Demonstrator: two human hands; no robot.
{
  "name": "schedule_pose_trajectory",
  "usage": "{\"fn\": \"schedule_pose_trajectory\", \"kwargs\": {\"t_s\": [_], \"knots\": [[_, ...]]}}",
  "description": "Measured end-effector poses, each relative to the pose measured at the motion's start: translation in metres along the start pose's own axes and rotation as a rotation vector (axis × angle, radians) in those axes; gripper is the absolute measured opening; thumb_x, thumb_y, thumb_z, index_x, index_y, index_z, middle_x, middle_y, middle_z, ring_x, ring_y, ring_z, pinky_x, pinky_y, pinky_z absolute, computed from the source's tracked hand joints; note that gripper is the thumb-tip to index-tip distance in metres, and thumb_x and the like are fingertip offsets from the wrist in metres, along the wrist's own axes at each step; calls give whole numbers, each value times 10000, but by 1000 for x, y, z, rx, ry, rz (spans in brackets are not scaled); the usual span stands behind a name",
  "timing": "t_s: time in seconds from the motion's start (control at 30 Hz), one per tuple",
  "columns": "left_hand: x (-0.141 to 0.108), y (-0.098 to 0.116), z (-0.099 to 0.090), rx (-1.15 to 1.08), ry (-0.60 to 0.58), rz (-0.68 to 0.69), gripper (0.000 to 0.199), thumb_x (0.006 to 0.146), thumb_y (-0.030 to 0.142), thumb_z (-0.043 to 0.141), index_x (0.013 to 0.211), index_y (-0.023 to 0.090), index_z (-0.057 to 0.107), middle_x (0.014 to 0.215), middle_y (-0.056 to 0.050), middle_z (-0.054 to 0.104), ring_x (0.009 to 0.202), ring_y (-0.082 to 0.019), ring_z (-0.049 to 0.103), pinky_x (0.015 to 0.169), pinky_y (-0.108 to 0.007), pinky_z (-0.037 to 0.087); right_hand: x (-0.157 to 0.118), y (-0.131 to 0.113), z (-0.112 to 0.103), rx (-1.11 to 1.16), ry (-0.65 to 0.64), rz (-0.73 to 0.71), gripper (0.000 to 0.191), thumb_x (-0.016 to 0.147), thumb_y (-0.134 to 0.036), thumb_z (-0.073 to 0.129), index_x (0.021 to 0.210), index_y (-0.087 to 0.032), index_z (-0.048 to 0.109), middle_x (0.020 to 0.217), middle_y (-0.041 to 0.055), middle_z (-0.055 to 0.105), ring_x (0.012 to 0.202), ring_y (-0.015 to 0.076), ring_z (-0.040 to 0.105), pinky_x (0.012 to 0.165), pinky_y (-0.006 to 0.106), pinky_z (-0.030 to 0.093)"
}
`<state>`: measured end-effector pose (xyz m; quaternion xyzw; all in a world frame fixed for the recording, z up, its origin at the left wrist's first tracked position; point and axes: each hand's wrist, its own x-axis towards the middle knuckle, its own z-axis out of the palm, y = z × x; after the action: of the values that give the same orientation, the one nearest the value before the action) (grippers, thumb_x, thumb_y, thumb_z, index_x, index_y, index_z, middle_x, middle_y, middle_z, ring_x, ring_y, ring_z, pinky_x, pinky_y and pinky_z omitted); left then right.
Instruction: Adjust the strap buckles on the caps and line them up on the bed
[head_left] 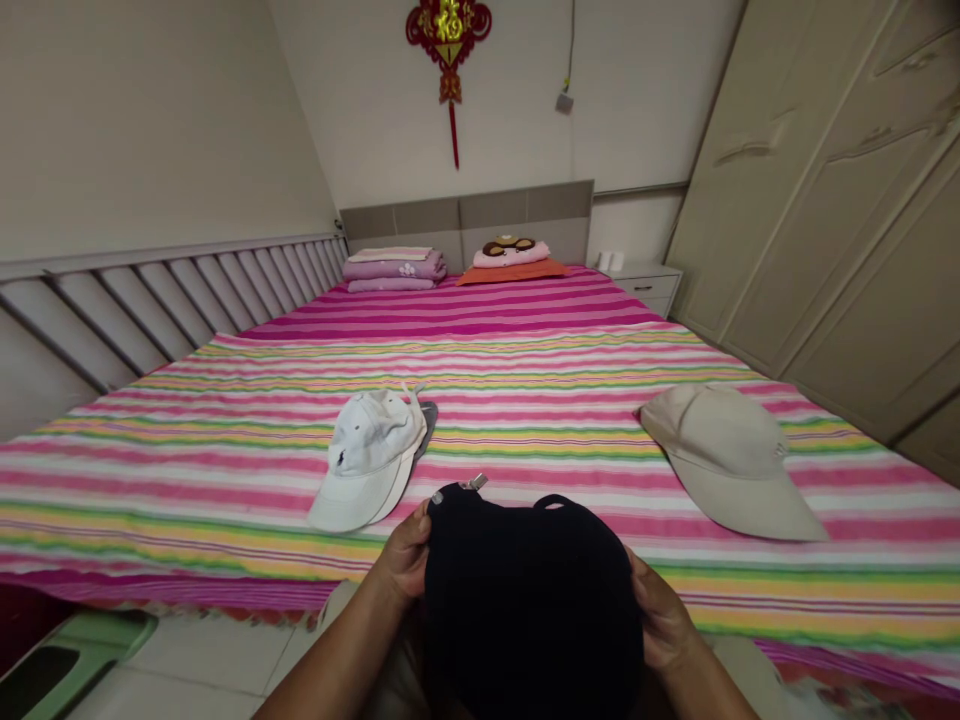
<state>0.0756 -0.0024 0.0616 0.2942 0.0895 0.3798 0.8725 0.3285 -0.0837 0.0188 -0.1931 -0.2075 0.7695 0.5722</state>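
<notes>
My left hand (405, 555) and my right hand (660, 610) grip the two sides of a black baseball cap (529, 600), held up close to me above the bed's near edge. Its strap opening faces away from me, with a small metal buckle (472, 483) at the top. To the left on the striped bedspread (525, 450) lies a white cap (371, 455), stacked on another pale cap, with a grey brim showing beneath. A beige cap (731, 460) lies to the right, its brim toward me.
Folded pink bedding (394, 270) and a pillow (510, 253) lie at the headboard (465, 220). A slatted rail (165, 310) runs along the left side, and wardrobe doors (825, 200) stand at the right. A green stool (75, 665) sits low at the left.
</notes>
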Motion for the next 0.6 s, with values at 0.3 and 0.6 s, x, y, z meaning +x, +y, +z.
{"fn": "schedule_pose_trajectory", "kwargs": {"t_s": [0.3, 0.6], "knots": [[7, 1, 13, 198, 140, -28, 280, 577, 229, 725, 814, 115, 630, 695, -43, 654, 626, -147, 621, 651, -246, 472, -2, -2, 11, -20, 65, 5, 235, 507, -369, 777, 679, -246, 675, 685, 5, 705, 632, 186, 644, 684, 294, 487], [6, 9, 19, 262, 238, -63, 185, 579, 190, 718, 726, 102, 649, 616, -28, 636, 532, -101, 577, 548, -190, 434, -3, 2, 27, -83, -32, 59, 229, 537, -252, 774, 726, -206, 653, 620, -12, 664, 585, 137, 618, 625, 228, 466]]}}
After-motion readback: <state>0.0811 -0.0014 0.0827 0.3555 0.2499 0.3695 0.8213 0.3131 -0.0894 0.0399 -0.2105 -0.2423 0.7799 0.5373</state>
